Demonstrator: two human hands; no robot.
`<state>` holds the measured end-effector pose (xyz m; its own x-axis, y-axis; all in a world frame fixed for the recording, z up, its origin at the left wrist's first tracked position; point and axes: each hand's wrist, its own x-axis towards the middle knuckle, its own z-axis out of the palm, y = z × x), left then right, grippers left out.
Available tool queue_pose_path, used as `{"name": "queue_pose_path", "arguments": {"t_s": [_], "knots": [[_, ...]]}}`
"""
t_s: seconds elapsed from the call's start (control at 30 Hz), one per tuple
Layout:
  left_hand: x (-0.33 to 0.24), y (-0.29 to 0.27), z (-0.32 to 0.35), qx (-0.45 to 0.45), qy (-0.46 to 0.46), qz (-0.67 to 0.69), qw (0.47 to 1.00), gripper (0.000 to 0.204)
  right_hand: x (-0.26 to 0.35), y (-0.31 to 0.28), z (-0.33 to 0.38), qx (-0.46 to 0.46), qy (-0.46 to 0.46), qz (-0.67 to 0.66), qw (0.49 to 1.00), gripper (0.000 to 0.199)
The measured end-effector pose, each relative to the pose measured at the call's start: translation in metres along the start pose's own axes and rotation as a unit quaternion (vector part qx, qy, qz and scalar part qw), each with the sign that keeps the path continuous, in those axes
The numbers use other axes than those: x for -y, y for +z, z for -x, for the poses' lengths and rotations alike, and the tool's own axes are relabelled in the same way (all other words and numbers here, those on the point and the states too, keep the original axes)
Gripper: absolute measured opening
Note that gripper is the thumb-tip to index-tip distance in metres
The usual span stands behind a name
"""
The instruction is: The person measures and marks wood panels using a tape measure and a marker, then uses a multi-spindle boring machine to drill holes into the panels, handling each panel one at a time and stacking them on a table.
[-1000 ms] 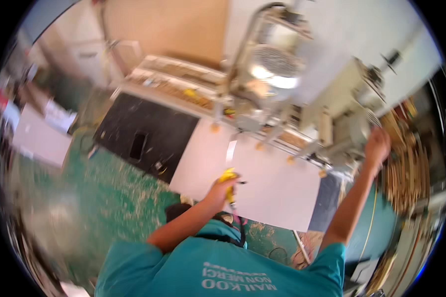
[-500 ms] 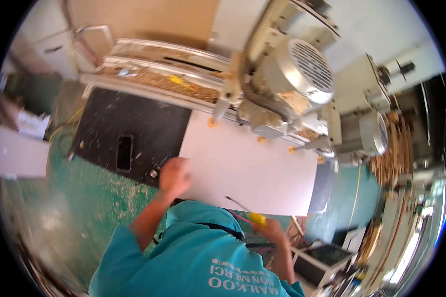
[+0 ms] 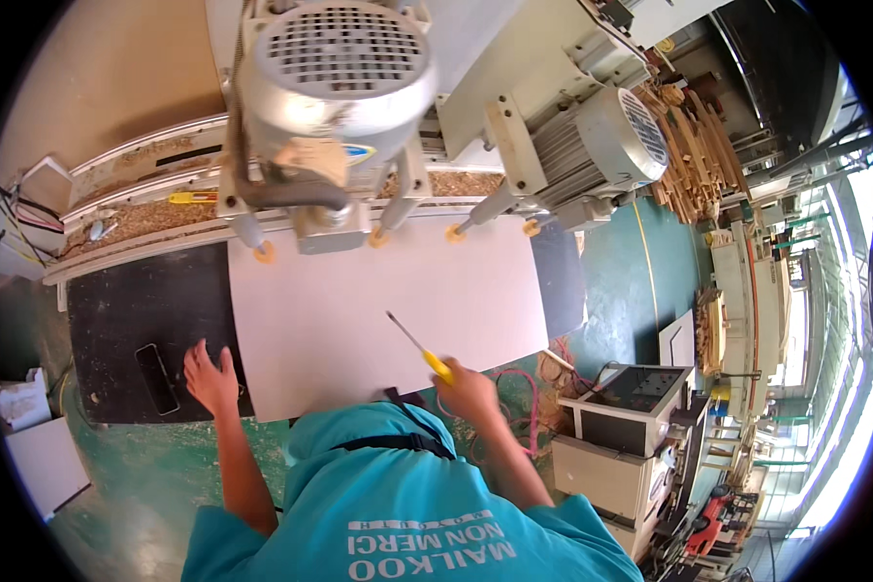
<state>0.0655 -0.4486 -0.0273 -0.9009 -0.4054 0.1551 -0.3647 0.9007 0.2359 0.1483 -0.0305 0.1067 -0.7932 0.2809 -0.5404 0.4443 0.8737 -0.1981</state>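
A screwdriver (image 3: 436, 365) with a yellow handle is gripped in my right hand (image 3: 469, 395). Its thin metal shaft points up and left above a large white board (image 3: 388, 301). My left hand (image 3: 211, 380) hovers at the board's left edge, fingers spread and nothing in them. Beside that hand, a phone (image 3: 156, 379) with a dark screen lies on the black table surface (image 3: 116, 301). The white board rests on this table and reaches under the machine at its far edge.
Two grey motors (image 3: 339, 73) (image 3: 621, 141) on a machine overhang the board's far edge, with small yellow wheels (image 3: 455, 233) beneath. Sawdust fills the rail behind, where a yellow cutter knife (image 3: 193, 198) lies. Wood strips (image 3: 698, 155) are stacked far right; a dark-topped cabinet (image 3: 630, 393) stands near right.
My view has swung right. The left hand has left the small items at the board's edge and its fingers have spread. The screwdriver has come further over the board.
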Motion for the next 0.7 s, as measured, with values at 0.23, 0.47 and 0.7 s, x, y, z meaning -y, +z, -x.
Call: {"name": "queue_pose_path", "arguments": {"t_s": [0.23,0.47,0.7], "knots": [[0.029,0.053,0.076,-0.021,0.01,-0.04,0.999,0.037,0.018,0.074,-0.109,-0.048,-0.34,0.147,0.928,0.065],[-0.007,0.005,0.042,-0.146,-0.108,0.1,0.978,0.025,0.002,0.047,-0.124,0.06,-0.435,0.051,0.897,0.06],[-0.08,0.049,0.097,0.047,-0.196,-0.043,0.978,0.047,0.0,0.054,-0.138,0.041,-0.487,-0.061,0.87,0.053]]}}
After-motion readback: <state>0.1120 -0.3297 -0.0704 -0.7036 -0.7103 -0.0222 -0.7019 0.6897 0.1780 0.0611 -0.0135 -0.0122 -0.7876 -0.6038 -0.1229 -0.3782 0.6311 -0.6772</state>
